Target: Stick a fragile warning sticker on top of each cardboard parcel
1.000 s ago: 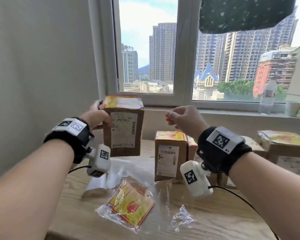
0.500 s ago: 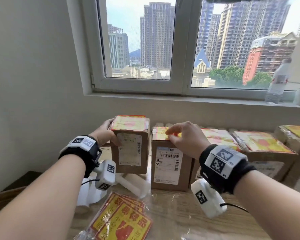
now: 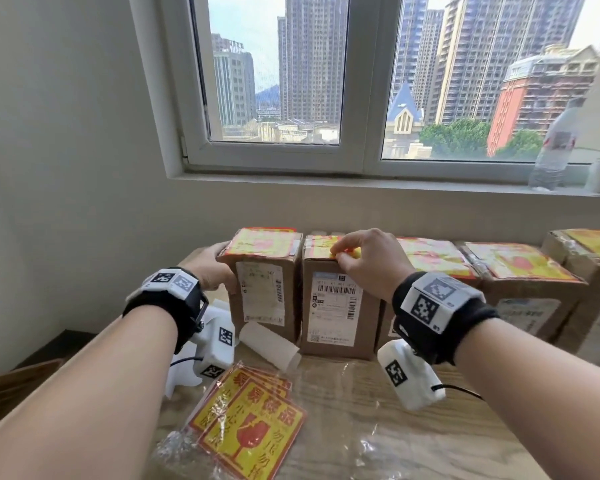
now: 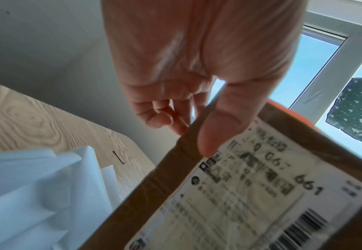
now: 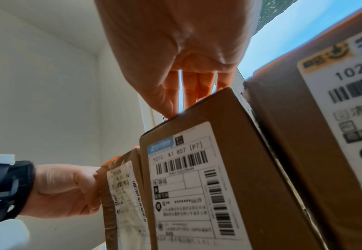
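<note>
Since a second ago the leftmost parcel, then lifted in the air, has come down onto the desk beside the second parcel, their sides just touching. Nearest lies one plastic bag of spare stickers, red and yellow. Beyond it, the left hand grips the leftmost parcel's left side, thumb curled onto its front label. The right hand, earlier raised and empty, now rests on the second parcel's top, fingertips bent down onto the sticker there. Five parcels stand in a row along the wall, each topped with a sticker. Farthest, one bottle stands on the windowsill.
</note>
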`<action>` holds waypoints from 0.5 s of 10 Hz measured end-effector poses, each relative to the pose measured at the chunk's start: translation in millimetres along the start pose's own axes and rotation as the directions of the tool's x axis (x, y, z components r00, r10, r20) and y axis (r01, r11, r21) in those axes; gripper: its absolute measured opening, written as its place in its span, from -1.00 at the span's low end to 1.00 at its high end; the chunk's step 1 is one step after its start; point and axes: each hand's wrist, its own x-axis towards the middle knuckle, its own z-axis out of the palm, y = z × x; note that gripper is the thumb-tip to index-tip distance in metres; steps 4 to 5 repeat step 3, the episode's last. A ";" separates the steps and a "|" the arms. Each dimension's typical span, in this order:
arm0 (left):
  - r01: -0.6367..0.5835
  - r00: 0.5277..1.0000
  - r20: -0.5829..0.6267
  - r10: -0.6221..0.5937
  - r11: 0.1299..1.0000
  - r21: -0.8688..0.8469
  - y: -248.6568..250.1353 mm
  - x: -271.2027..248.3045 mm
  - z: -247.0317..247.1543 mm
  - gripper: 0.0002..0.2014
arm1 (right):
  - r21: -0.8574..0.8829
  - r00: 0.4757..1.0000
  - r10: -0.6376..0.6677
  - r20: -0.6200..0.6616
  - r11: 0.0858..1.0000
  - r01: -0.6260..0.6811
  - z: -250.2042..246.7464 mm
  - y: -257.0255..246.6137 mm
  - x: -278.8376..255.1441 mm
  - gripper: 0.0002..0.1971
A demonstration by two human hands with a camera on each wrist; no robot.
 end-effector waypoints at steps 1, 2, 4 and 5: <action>0.015 0.997 -0.075 -0.024 0.994 -0.111 10.0 -19.6 0.1 0.02 | 0.030 0.999 0.030 -0.030 0.999 -0.029 -8.7 -4.7 -10.5 -0.75; 0.000 0.982 -0.187 -0.030 0.987 -0.162 16.8 -29.0 -5.1 -0.09 | 0.017 0.998 0.026 -0.056 1.000 -0.025 -22.0 -5.1 -22.4 -0.74; -0.027 0.967 -0.253 -0.005 0.992 -0.123 25.1 -40.6 -10.6 -0.16 | 0.039 0.995 0.066 -0.078 0.997 -0.064 -34.6 -0.1 -32.7 -0.74; -0.027 0.967 -0.253 -0.005 0.992 -0.123 25.1 -40.6 -10.6 -0.16 | 0.039 0.995 0.066 -0.078 0.997 -0.064 -34.6 -0.1 -32.7 -0.74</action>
